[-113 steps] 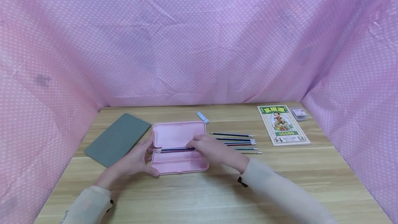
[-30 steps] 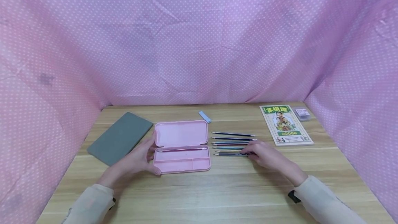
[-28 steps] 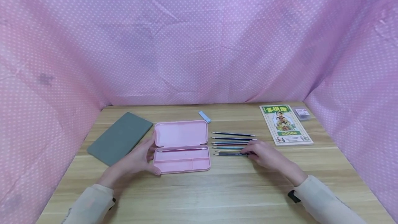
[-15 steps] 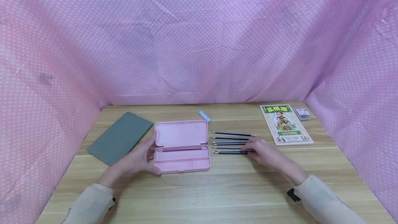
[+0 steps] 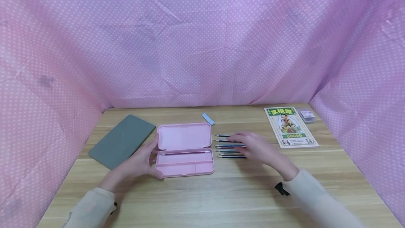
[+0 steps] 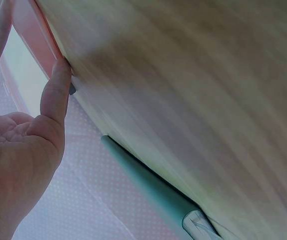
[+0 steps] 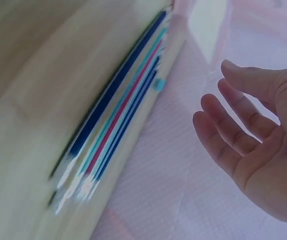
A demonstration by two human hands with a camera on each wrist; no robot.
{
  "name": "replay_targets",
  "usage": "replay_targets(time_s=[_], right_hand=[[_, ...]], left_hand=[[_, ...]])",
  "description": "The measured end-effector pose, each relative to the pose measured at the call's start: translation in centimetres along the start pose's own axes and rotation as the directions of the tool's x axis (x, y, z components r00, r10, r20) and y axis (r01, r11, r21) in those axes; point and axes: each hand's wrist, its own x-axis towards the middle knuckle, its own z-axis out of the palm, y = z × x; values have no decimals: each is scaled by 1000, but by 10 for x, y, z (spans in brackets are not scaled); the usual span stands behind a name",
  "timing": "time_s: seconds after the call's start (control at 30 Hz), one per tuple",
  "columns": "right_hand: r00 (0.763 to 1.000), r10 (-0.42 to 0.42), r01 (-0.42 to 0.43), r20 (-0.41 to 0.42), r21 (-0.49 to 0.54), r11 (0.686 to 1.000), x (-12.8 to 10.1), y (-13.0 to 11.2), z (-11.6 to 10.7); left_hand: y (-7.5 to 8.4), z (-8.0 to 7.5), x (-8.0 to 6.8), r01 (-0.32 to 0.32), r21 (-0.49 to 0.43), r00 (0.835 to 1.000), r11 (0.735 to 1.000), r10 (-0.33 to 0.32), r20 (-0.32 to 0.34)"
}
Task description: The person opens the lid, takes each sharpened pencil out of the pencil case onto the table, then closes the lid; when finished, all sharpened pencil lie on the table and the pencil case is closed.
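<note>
The left hand (image 5: 139, 163) rests against the left end of the open pink case (image 5: 185, 154), thumb at the front corner and fingers along the side, lightly bracing it rather than clasping it; in the left wrist view the thumb (image 6: 56, 90) presses the case's edge (image 6: 33, 35). One pencil (image 5: 185, 152) lies in the long back slot of the case's lower half, and the lid lies flat behind it.

The right hand (image 5: 257, 149) hovers over the row of pencils (image 5: 229, 146) just right of the case. Its fingers are spread and loosely bent, and the right wrist view shows the palm (image 7: 263, 125) empty, with the pencils (image 7: 118, 105) lying side by side on the table below. That view is blurred, so I cannot tell whether a fingertip touches any pencil.

A grey pad (image 5: 121, 140) lies to the left of the case, close to the left hand. A small blue eraser (image 5: 208, 118) sits just behind the case's right corner. Farther right lie a booklet (image 5: 290, 126) with a green cover and a small box (image 5: 307, 115) by the back corner of the wooden table (image 5: 202, 196).
</note>
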Motion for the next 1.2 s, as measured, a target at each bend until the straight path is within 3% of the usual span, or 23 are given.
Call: replay_targets(time_s=[0.27, 0.43, 0.6, 1.2], right_hand=[[992, -128, 128, -2, 40, 991, 34, -21, 20], [983, -181, 176, 43, 104, 979, 51, -36, 36], [979, -173, 162, 103, 112, 980, 62, -50, 49], [976, -128, 115, 175, 86, 990, 79, -66, 80]], left_hand=[[0, 1, -1, -5, -8, 1000, 1000, 5, -2], [-1, 2, -3, 6, -14, 1000, 1000, -6, 6], [-1, 2, -3, 3, 2, 1000, 1000, -3, 0], [-2, 2, -2, -3, 3, 1000, 1000, 3, -10]])
